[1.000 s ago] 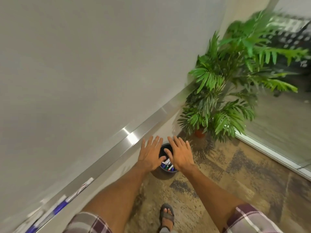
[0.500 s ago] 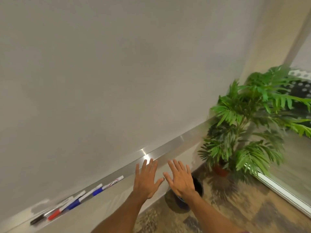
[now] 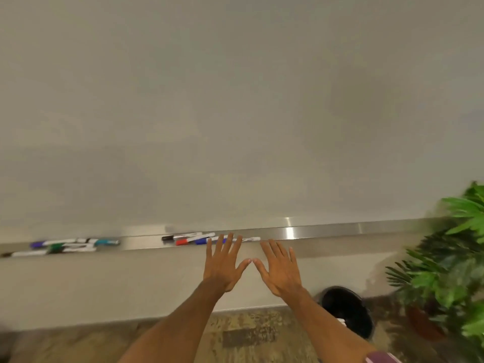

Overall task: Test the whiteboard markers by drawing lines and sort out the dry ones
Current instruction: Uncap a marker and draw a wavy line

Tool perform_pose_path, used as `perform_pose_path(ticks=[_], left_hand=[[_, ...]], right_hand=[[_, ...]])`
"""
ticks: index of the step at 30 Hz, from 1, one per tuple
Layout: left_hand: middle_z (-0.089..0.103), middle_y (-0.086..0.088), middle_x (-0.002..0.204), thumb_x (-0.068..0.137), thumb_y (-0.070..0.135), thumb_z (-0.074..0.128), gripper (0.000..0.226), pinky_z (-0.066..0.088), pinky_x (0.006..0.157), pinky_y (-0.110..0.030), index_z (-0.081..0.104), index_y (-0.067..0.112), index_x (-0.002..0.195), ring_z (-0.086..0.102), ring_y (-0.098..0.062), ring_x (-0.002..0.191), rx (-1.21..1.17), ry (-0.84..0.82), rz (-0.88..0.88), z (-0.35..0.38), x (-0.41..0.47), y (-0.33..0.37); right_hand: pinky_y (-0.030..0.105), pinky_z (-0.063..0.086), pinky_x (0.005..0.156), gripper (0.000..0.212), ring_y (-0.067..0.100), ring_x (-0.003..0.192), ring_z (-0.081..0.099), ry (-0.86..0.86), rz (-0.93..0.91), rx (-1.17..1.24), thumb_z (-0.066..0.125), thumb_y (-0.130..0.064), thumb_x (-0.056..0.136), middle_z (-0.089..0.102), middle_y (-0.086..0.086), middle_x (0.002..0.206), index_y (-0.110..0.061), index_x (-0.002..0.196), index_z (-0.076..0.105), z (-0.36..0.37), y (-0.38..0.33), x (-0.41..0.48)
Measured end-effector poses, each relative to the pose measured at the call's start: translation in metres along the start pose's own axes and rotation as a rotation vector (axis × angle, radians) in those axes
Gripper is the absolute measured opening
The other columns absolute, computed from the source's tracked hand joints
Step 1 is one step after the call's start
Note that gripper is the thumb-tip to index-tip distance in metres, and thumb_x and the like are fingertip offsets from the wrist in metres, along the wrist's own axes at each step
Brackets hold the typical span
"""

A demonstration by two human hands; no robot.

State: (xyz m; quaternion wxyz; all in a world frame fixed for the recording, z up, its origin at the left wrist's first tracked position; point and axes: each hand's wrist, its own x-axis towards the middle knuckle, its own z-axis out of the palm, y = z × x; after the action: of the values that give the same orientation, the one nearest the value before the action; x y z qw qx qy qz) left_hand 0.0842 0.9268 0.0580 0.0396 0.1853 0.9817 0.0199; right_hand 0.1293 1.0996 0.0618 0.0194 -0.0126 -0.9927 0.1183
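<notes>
A large blank whiteboard fills the view, with a metal tray along its bottom edge. Several markers lie in the tray: a black-capped one, a red-capped one and a blue-capped one near the middle, and a second group at the left. My left hand and right hand are held flat with fingers spread, just below the tray, holding nothing. The left fingertips overlap the right end of the middle group.
A black bin stands on the patterned floor below my right forearm, with something white showing inside. A green potted plant stands at the right. The wall runs below the tray.
The view has swung up and left from the bin to the tray. Both open hands rose from above the bin to the tray. More markers came into view at the left.
</notes>
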Motion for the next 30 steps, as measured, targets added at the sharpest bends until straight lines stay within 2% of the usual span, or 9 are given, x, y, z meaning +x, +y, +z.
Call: perform_pose_path(ticks=[3, 7, 8, 10, 12, 18, 21, 26, 30], left_hand=[[0.014, -0.006, 0.160, 0.087, 0.075, -0.010, 0.079, -0.019, 0.111, -0.048, 0.011, 0.030, 0.150, 0.018, -0.034, 0.147, -0.043, -0.056, -0.130, -0.010, -0.030, -0.030], [0.006, -0.005, 0.161, 0.088, 0.074, -0.006, 0.079, -0.022, 0.110, -0.049, 0.011, 0.029, 0.151, 0.009, -0.031, 0.147, -0.059, -0.054, -0.287, -0.007, -0.068, -0.084], [0.002, -0.004, 0.160, 0.084, 0.076, -0.013, 0.083, -0.024, 0.109, -0.049, 0.006, 0.030, 0.151, 0.005, -0.030, 0.148, -0.046, -0.030, -0.296, -0.007, -0.076, -0.096], [-0.025, 0.001, 0.153, 0.063, 0.078, -0.035, 0.093, -0.035, 0.099, -0.047, -0.020, 0.034, 0.144, -0.019, -0.025, 0.145, -0.020, -0.002, -0.307, -0.001, -0.092, -0.122], [-0.033, 0.003, 0.148, 0.051, 0.077, -0.045, 0.100, -0.038, 0.095, -0.046, -0.028, 0.035, 0.139, -0.023, -0.026, 0.146, -0.029, 0.028, -0.360, -0.002, -0.109, -0.150], [-0.031, 0.002, 0.151, 0.050, 0.077, -0.045, 0.100, -0.036, 0.099, -0.048, -0.029, 0.036, 0.139, -0.032, -0.024, 0.137, -0.018, 0.026, -0.438, 0.000, -0.164, -0.240], [-0.031, 0.002, 0.151, 0.050, 0.076, -0.046, 0.101, -0.030, 0.108, -0.051, -0.029, 0.035, 0.140, -0.027, -0.026, 0.144, -0.035, 0.031, -0.471, 0.001, -0.190, -0.287], [-0.031, 0.002, 0.152, 0.058, 0.075, -0.036, 0.095, -0.025, 0.107, -0.051, -0.026, 0.034, 0.144, -0.021, -0.027, 0.147, -0.031, 0.011, -0.526, 0.001, -0.228, -0.363], [-0.019, 0.000, 0.161, 0.056, 0.076, -0.040, 0.108, -0.023, 0.109, -0.051, -0.015, 0.033, 0.152, -0.018, -0.027, 0.148, -0.036, 0.017, -0.567, -0.001, -0.251, -0.416]], right_hand=[[0.044, 0.004, 0.117, 0.105, 0.018, 0.146, 0.011, -0.024, -0.080, 0.017, -0.028, -0.077, 0.065, 0.015, -0.004, 0.158, -0.031, 0.150, 0.013, 0.008, -0.036, 0.003], [0.043, 0.002, 0.117, 0.115, 0.017, 0.146, 0.005, -0.087, -0.188, 0.002, -0.036, -0.078, 0.055, 0.008, -0.004, 0.159, -0.032, 0.151, 0.007, 0.017, -0.099, 0.006], [0.043, 0.001, 0.117, 0.117, 0.018, 0.147, 0.003, -0.098, -0.210, -0.002, -0.038, -0.078, 0.053, 0.007, -0.004, 0.159, -0.032, 0.151, 0.006, 0.020, -0.115, 0.007], [0.043, -0.002, 0.117, 0.119, 0.019, 0.147, -0.001, -0.126, -0.252, -0.004, -0.039, -0.078, 0.050, 0.002, -0.003, 0.160, -0.032, 0.151, 0.003, 0.027, -0.147, 0.008], [0.044, -0.004, 0.116, 0.119, 0.019, 0.147, -0.003, -0.157, -0.289, -0.008, -0.039, -0.079, 0.049, -0.001, -0.003, 0.160, -0.032, 0.151, 0.001, 0.037, -0.179, 0.009], [0.044, -0.007, 0.115, 0.118, 0.020, 0.147, -0.002, -0.191, -0.378, -0.013, -0.038, -0.079, 0.048, -0.001, -0.003, 0.159, -0.034, 0.150, 0.001, 0.063, -0.281, 0.004], [0.043, -0.007, 0.115, 0.117, 0.020, 0.147, -0.001, -0.198, -0.405, -0.010, -0.037, -0.079, 0.050, 0.001, -0.003, 0.159, -0.034, 0.150, 0.002, 0.079, -0.333, 0.000], [0.044, -0.005, 0.116, 0.120, 0.020, 0.147, 0.000, -0.195, -0.431, -0.020, -0.040, -0.078, 0.047, 0.001, -0.003, 0.159, -0.034, 0.150, 0.003, 0.098, -0.414, -0.004], [0.044, -0.006, 0.116, 0.118, 0.020, 0.147, 0.002, -0.202, -0.472, -0.009, -0.038, -0.079, 0.050, 0.004, -0.003, 0.159, -0.034, 0.150, 0.005, 0.114, -0.468, -0.001]])
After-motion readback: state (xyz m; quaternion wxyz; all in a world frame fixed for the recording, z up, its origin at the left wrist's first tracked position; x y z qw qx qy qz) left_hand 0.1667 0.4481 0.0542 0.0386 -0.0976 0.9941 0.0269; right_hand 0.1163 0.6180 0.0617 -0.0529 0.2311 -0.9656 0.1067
